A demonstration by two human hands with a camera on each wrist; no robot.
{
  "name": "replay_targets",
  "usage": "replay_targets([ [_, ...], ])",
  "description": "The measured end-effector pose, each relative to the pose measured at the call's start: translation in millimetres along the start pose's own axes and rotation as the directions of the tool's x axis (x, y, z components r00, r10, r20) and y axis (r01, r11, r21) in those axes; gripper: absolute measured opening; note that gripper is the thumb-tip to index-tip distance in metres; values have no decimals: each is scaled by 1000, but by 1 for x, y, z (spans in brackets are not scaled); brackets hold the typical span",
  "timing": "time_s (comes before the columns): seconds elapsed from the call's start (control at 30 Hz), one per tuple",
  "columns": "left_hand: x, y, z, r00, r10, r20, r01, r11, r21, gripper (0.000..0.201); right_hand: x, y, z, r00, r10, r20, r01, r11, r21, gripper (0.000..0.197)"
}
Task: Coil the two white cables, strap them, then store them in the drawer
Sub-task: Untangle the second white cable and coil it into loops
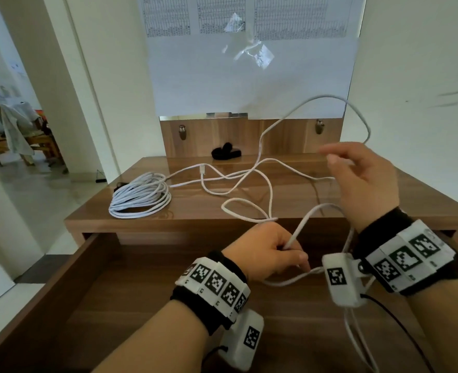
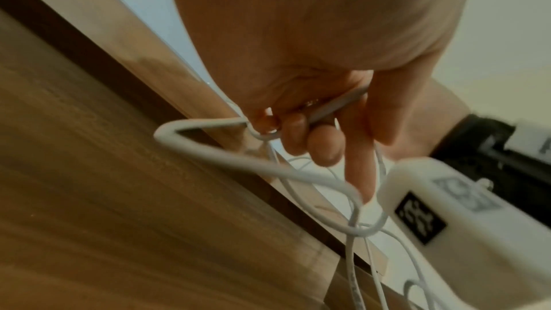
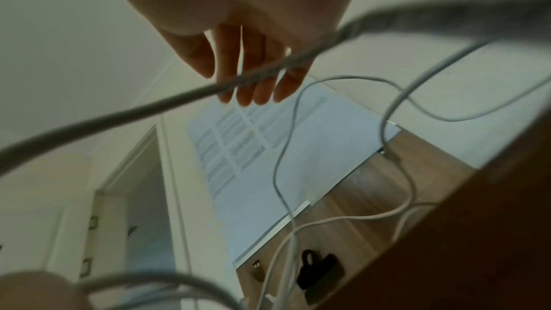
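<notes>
One white cable lies coiled on the left of the desk top. The second white cable sprawls loose across the desk and rises in a tall loop on the right. My left hand grips several strands of it over the open drawer; the left wrist view shows the fingers curled round the cable. My right hand is raised above the desk's right side with its fingers straight, and the cable runs across them. Black straps lie at the back of the desk.
The wooden desk stands against a wall with a paper-covered mirror above it. Cable strands hang down into the drawer at the right. A doorway opens on the left onto a room with a chair.
</notes>
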State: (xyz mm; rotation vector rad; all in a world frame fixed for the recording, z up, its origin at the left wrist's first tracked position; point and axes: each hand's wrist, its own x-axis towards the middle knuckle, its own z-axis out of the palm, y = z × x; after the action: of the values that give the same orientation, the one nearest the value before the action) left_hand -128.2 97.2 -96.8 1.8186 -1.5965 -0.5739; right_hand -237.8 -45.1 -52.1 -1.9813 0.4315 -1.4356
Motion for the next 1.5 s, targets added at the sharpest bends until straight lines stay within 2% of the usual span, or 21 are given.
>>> replay_targets([
  [0.07, 0, 0, 0, 999, -6, -36, 5, 1000, -4, 29, 7, -13, 12, 991, -30, 134, 40, 997, -72, 19],
  [0.13, 0, -4, -4, 991, 4, -131, -8, 1000, -29, 32, 18, -19, 26, 957, 35, 287, 18, 983, -181, 21],
  [0.23, 0, -15, -12, 960, -18, -280, -7, 996, -87, 32, 37, -21, 48, 836, 181, 518, -23, 955, -297, 25],
  [0.3, 1, -20, -14, 944, -36, -329, 0, 994, -110, 32, 47, -19, 63, 750, 232, 620, 24, 926, -376, 33],
  [0.4, 2, -23, -15, 907, -64, -416, -4, 987, -160, 29, 53, -14, 88, 628, 320, 709, 110, 866, -488, 52],
  [0.47, 2, -26, -16, 855, -110, -507, -12, 973, -231, 28, 55, -9, 102, 580, 359, 731, 177, 821, -543, 63],
  [0.57, 1, -28, -21, 791, -204, -576, 8, 946, -323, 31, 56, -2, 113, 559, 386, 734, 246, 768, -592, 62],
  [0.67, 1, -28, -22, 778, -250, -577, 62, 944, -325, 32, 57, -4, 123, 522, 419, 743, 382, 664, -643, 39],
  [0.73, 1, -30, -21, 764, -255, -593, 102, 955, -279, 29, 59, -9, 125, 565, 387, 729, 460, 585, -668, 27],
  [0.8, 2, -30, -22, 750, -245, -614, 114, 963, -245, 26, 64, -15, 122, 629, 294, 719, 476, 586, -656, 18],
  [0.83, 2, -29, -23, 749, -237, -619, 113, 966, -233, 25, 66, -16, 119, 638, 264, 723, 485, 592, -644, 18],
  [0.9, 2, -29, -22, 755, -219, -618, 103, 970, -218, 24, 66, -16, 111, 594, 285, 752, 475, 631, -614, 12],
  [0.97, 0, -26, -22, 781, -194, -593, 87, 975, -204, 21, 60, -11, 101, 526, 352, 774, 422, 682, -597, 26],
  [1.03, -2, -27, -22, 801, -148, -580, 59, 984, -169, 16, 53, -3, 92, 504, 408, 761, 357, 704, -614, 34],
  [1.1, -4, -25, -22, 789, -101, -606, -25, 981, -195, 11, 49, 7, 85, 533, 420, 735, 346, 684, -642, 24],
  [1.13, -5, -25, -22, 773, -82, -629, -71, 974, -215, 14, 49, 9, 82, 581, 398, 710, 346, 669, -658, 17],
  [1.2, -5, -25, -22, 743, -50, -667, -152, 959, -241, 22, 52, 7, 72, 726, 314, 612, 317, 637, -703, 8],
  [1.23, -5, -25, -23, 732, -30, -681, -172, 959, -226, 30, 54, 5, 66, 792, 265, 550, 292, 628, -722, 11],
  [1.3, -4, -27, -23, 707, 12, -708, -162, 976, -145, 38, 61, -2, 49, 873, 193, 448, 234, 640, -732, 19],
  [1.4, 1, -31, -26, 607, -53, -793, -44, 994, -100, 23, 67, -8, 23, 933, 161, 322, 27, 861, -509, 28],
  [1.5, 6, -27, -34, 450, -236, -861, -63, 954, -294, 26, 55, -18, 17, 950, 135, 283, -70, 972, -226, 40],
])
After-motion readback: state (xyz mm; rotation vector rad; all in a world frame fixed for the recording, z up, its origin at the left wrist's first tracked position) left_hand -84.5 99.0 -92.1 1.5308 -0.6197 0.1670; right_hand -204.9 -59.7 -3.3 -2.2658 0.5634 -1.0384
